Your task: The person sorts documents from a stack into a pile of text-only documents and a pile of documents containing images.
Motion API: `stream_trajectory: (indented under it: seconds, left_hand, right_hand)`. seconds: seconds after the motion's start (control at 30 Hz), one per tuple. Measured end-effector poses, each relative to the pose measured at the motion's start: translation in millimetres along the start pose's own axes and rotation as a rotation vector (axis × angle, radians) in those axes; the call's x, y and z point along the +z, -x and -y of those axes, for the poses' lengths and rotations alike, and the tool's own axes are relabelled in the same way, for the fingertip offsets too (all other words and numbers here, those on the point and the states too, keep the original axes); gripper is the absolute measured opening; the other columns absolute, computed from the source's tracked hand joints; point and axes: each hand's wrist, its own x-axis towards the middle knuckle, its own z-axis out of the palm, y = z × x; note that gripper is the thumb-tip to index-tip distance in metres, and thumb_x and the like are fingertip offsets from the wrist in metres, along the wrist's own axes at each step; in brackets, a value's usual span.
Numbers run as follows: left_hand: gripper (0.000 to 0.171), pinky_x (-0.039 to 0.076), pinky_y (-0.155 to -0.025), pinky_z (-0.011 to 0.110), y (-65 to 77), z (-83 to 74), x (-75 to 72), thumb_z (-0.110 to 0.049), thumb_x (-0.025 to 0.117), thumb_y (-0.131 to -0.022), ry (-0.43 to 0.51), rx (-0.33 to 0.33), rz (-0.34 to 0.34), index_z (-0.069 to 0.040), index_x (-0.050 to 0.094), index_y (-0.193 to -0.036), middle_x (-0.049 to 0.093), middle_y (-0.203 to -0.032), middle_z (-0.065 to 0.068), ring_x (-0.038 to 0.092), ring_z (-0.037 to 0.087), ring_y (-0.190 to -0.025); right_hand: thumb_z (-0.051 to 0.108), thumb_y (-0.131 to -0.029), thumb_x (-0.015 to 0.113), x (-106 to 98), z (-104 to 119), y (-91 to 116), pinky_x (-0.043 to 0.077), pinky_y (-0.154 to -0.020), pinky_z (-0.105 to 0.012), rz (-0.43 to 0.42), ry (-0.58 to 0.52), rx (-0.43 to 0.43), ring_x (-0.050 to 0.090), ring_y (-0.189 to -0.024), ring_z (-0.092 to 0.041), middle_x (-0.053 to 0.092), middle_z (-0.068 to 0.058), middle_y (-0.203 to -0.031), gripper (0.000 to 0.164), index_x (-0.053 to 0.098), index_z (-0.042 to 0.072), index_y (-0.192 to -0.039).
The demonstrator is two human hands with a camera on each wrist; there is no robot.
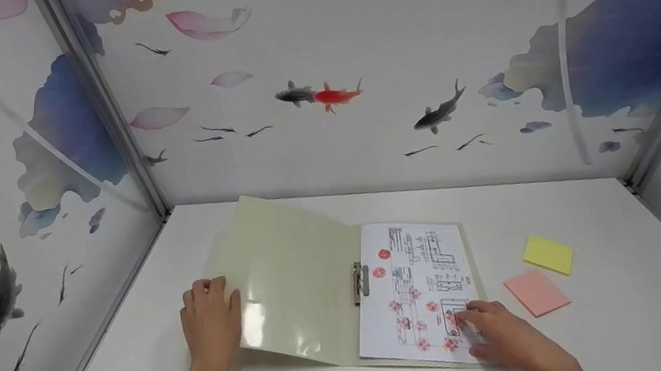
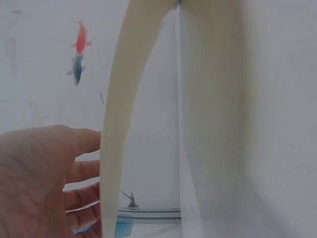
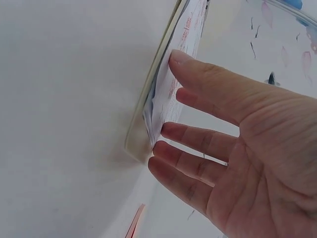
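A pale green clip folder [image 1: 297, 270] lies spread on the white table, its left cover slanting up off the tabletop. A metal clip [image 1: 358, 282] at the spine holds a stack of printed sheets [image 1: 410, 292] with line drawings and red round stamps. Near the left cover's outer edge, my left hand [image 1: 209, 321] touches the cover [image 2: 116, 114] with thumb and fingers; some fingertips are hidden behind it. On the lower right of the sheets rests my right hand [image 1: 503, 334]. The right wrist view shows its fingers [image 3: 198, 141] extended, with the thumb at the paper's edge.
A yellow sticky note pad [image 1: 548, 255] and a pink sticky note pad [image 1: 537, 293] lie right of the folder. White panels [image 1: 307, 36] printed with fish and petals enclose the table at the back and sides. Metal posts [image 1: 106, 108] stand in the corners.
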Motion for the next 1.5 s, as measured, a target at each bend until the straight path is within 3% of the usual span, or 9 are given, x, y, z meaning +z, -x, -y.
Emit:
stream_trajectory:
  seconds: [0.4,0.5,0.67,0.77,0.83,1.0,1.1,1.27,1.5]
  left_hand:
    - [0.026,0.043,-0.080,0.050,-8.5,-11.8,-9.8,-0.016,0.070,-0.086,0.017,0.066,-0.284,-0.007,0.065,-0.110,0.057,-0.112,0.015,0.053,0.036,-0.100]
    - [0.027,0.043,-0.078,0.050,-9.0,-15.5,-14.4,-0.014,0.071,-0.084,0.013,0.079,-0.300,-0.007,0.065,-0.110,0.058,-0.111,0.015,0.053,0.037,-0.099]
    - [0.031,0.041,-0.085,0.054,-5.7,-19.7,-15.6,-0.003,0.074,-0.079,-0.079,0.127,-0.271,-0.004,0.066,-0.109,0.056,-0.116,0.017,0.048,0.038,-0.109]
    - [0.032,0.040,-0.090,0.055,-2.4,-24.0,-8.9,0.004,0.072,-0.079,-0.083,0.187,-0.196,-0.002,0.066,-0.109,0.055,-0.123,0.018,0.045,0.040,-0.117]
    - [0.033,0.038,-0.093,0.057,1.5,-28.1,-2.2,0.000,0.070,-0.082,-0.066,0.202,-0.092,-0.001,0.064,-0.115,0.053,-0.128,0.020,0.043,0.042,-0.122]
    - [0.062,0.023,-0.106,0.062,14.5,-38.5,16.5,-0.040,0.062,-0.091,-0.074,0.110,0.224,-0.004,0.046,-0.139,0.032,-0.143,0.033,0.023,0.050,-0.134]
    - [0.071,0.022,-0.108,0.060,19.8,-41.7,26.3,-0.045,0.059,-0.091,-0.064,0.068,0.348,-0.002,0.038,-0.144,0.020,-0.146,0.038,0.014,0.051,-0.137]
    - [0.069,0.028,-0.108,0.054,23.1,-39.8,36.2,-0.030,0.060,-0.093,0.002,0.060,0.467,0.011,0.032,-0.141,0.023,-0.147,0.035,0.020,0.047,-0.138]
    - [0.060,0.023,-0.107,0.060,27.0,-41.3,41.6,-0.039,0.052,-0.096,0.028,0.060,0.562,-0.005,0.041,-0.143,0.020,-0.145,0.041,0.017,0.056,-0.134]
  right_hand:
    - [0.015,-0.076,0.079,-3.4,3.0,-1.5,0.038,-0.101,-0.054,-0.025,-0.008,0.023,0.045,-0.124,-0.036,0.055,-0.013,-0.129,0.050,0.063,0.011,-0.123]
    - [0.016,-0.076,0.079,-2.7,3.6,-2.0,0.038,-0.101,-0.054,-0.030,-0.009,0.022,0.045,-0.124,-0.036,0.055,-0.013,-0.129,0.050,0.062,0.011,-0.123]
    - [0.016,-0.077,0.078,-0.2,4.3,-2.1,0.038,-0.101,-0.053,-0.034,-0.021,-0.007,0.047,-0.122,-0.036,0.055,-0.014,-0.128,0.048,0.063,0.011,-0.122]
    - [0.016,-0.078,0.078,0.8,4.6,-1.8,0.038,-0.101,-0.053,-0.020,-0.025,0.003,0.045,-0.124,-0.036,0.053,-0.014,-0.131,0.049,0.062,0.012,-0.124]
    - [0.017,-0.077,0.078,1.4,4.6,-2.1,0.038,-0.100,-0.054,-0.004,-0.019,0.019,0.045,-0.124,-0.037,0.051,-0.015,-0.132,0.050,0.062,0.012,-0.125]
    - [0.017,-0.077,0.078,2.4,5.2,-3.3,0.038,-0.100,-0.054,0.017,-0.015,0.025,0.044,-0.124,-0.037,0.051,-0.017,-0.133,0.051,0.063,0.011,-0.125]
    - [0.017,-0.076,0.079,2.9,4.5,-3.9,0.039,-0.100,-0.054,0.017,-0.016,0.022,0.045,-0.124,-0.037,0.051,-0.016,-0.133,0.051,0.063,0.011,-0.125]
    - [0.016,-0.075,0.080,3.0,2.3,-3.1,0.040,-0.099,-0.053,0.009,-0.025,-0.010,0.046,-0.122,-0.037,0.052,-0.017,-0.131,0.051,0.064,0.010,-0.123]
    - [0.013,-0.073,0.080,4.0,-0.5,-1.4,0.041,-0.098,-0.051,-0.042,-0.016,-0.088,0.048,-0.117,-0.037,0.054,-0.018,-0.127,0.050,0.064,0.007,-0.121]
